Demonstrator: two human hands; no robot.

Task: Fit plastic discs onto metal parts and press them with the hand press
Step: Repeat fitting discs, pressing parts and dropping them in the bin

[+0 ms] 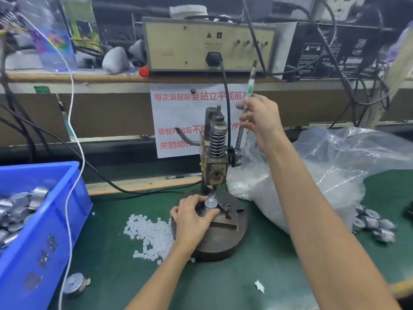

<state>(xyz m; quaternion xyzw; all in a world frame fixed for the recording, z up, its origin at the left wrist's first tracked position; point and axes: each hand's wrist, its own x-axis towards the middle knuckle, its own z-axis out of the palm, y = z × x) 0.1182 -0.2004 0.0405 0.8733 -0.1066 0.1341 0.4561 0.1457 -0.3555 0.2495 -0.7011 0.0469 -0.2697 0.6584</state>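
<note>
On the green desk [223,285], right in front of the person, stands a dark, worn metal hand press [215,139] with a coiled spring on its column and a heavy round base [223,242]. The left grip [192,217], a bare hand, lies on that base with its thumb and fingers curled round a small silver metal cylinder [211,204], which sits under the ram with a white plastic disc on top. The right grip [260,116] is raised, its fingers wrapped round the press's long, thin metal lever [252,74], which stands nearly upright. A loose heap of small white plastic discs [149,231] lies on the desk just left of the base, touching its edge. Further left is a blue plastic crate [51,231] holding silver metal parts [17,209]. To the right of the press slumps a crumpled clear plastic bag [335,166], with a few more silver cylinders [373,222] beside it.
</note>
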